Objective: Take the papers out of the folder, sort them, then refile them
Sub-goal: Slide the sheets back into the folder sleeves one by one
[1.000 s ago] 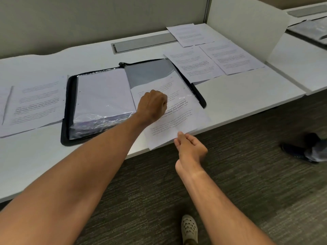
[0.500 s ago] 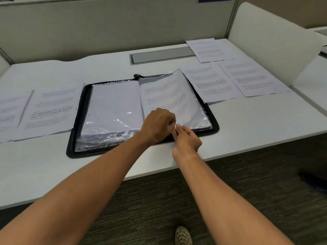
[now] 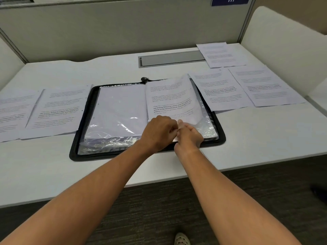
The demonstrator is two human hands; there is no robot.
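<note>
A black zip folder (image 3: 83,157) lies open on the white desk, with clear plastic sleeves on both sides. A printed sheet (image 3: 170,98) sits on the right half, its lower edge slid into a sleeve (image 3: 207,129). My left hand (image 3: 158,132) and my right hand (image 3: 190,136) meet at the sheet's bottom edge, fingers curled and pinching the sleeve opening and paper. The left half holds blank-looking sleeved pages (image 3: 120,105).
Printed sheets lie left of the folder (image 3: 56,110) and three more to its right (image 3: 221,89) (image 3: 263,85) (image 3: 221,53). A grey cable slot (image 3: 171,58) sits at the back. Partitions close in the desk; my shoe (image 3: 181,239) shows on the carpet.
The sheet, hanging over the desk's front edge a second ago, has been pushed up into the right-hand sleeve. Both hands have come together at its bottom edge.
</note>
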